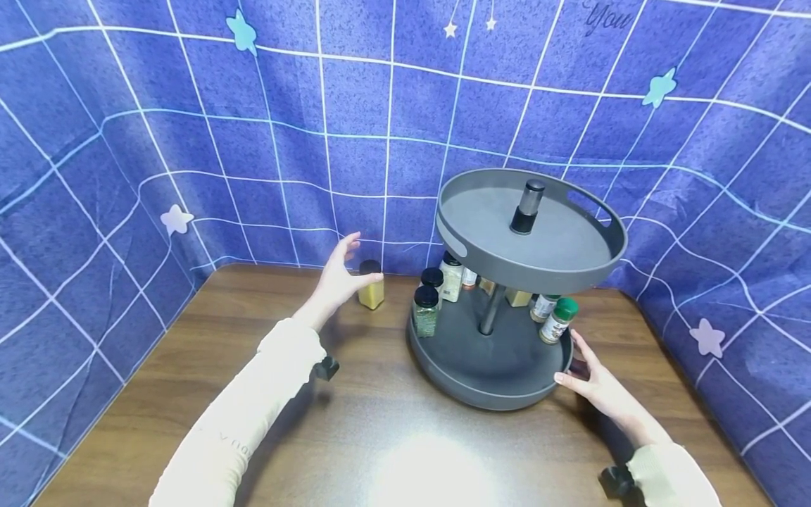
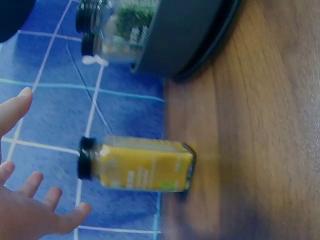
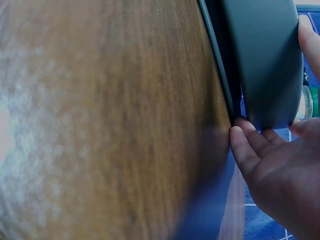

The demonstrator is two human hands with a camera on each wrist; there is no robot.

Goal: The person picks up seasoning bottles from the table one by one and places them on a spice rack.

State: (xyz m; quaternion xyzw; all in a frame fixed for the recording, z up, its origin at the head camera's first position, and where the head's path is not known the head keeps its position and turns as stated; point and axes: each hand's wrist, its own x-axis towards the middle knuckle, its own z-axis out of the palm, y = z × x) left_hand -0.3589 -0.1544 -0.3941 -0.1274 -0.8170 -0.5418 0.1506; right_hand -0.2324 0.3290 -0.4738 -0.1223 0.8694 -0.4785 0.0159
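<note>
My left hand (image 1: pixel 338 280), fingers spread and thumb apart, is beside a black-capped spice jar (image 1: pixel 372 287) of yellow powder. In the left wrist view there is a gap between the fingers and this upright jar (image 2: pixel 145 165). A grey two-tier turntable (image 1: pixel 491 401) stands to the right, with spice jars round its lower tier. My right hand (image 1: pixel 598 384) holds the lower tier's right edge. The right wrist view has its thumb (image 3: pixel 309 42) at the rim and its other fingers at the tier's underside (image 3: pixel 270 75).
Green-filled jar (image 1: pixel 426 313), pale-filled jar (image 1: pixel 451 278) and green-capped jar (image 1: pixel 557 322) stand on the lower tier. The upper tier (image 1: pixel 570 232) overhangs them, with a post (image 1: pixel 529 204) at its centre. Blue gridded cloth (image 1: pixel 355 105) hangs behind the wooden table (image 1: pixel 355 394).
</note>
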